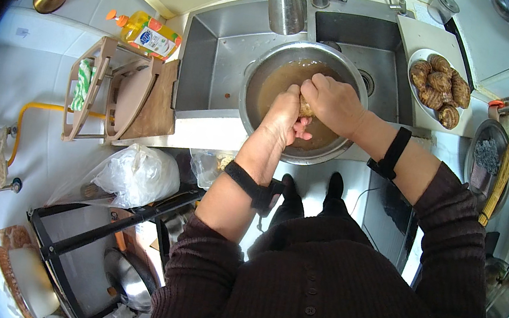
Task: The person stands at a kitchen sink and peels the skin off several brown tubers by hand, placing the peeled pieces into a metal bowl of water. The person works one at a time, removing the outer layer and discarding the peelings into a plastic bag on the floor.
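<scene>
Over a round stainless-steel basin (251, 85) of murky brown water (276, 74), my two hands meet around a rough light-brown lump (307, 109). Fingers hide most of it, so whether it is a taro or a scrubber is unclear. My left hand (285, 112) cups it from below and the left, with fingertips showing underneath. From the upper right, my right hand (333, 102) presses on it with curled fingers. Several brown ringed taro corms (440, 82) lie on a white plate (415, 58) to the right of the sink.
The basin straddles the double steel sink (201, 54), below a faucet (285, 7). At left are a yellow dish-soap bottle (147, 34) and a rack with cutting boards (150, 100). A plastic bag (139, 177) sits beside my left forearm. A bamboo brush (500, 184) and steel bowl (473, 146) lie right.
</scene>
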Motion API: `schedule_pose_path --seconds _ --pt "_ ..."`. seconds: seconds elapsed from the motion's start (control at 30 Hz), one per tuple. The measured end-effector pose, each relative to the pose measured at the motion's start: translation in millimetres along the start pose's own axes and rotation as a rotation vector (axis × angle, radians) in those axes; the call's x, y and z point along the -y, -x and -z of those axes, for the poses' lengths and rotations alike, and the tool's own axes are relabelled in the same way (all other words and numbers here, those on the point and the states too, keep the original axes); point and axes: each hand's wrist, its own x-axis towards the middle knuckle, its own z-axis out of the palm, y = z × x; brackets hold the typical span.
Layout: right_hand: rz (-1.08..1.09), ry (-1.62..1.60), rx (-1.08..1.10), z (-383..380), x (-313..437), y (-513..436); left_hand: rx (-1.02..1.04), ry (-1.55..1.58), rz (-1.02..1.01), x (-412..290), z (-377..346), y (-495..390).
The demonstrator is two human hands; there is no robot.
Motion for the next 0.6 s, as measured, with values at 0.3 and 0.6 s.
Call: schedule_pose_path --seconds 0.3,0.6 --pt "-0.729 -0.764 0.323 7.7 0.8 -14.9 -0.331 -1.113 -0.909 -19.6 -8.8 16.3" --pt "-0.796 -1.22 0.418 9.2 -4.1 -16.4 -0.168 -1.072 -1.242 -20.9 3.2 15.1"
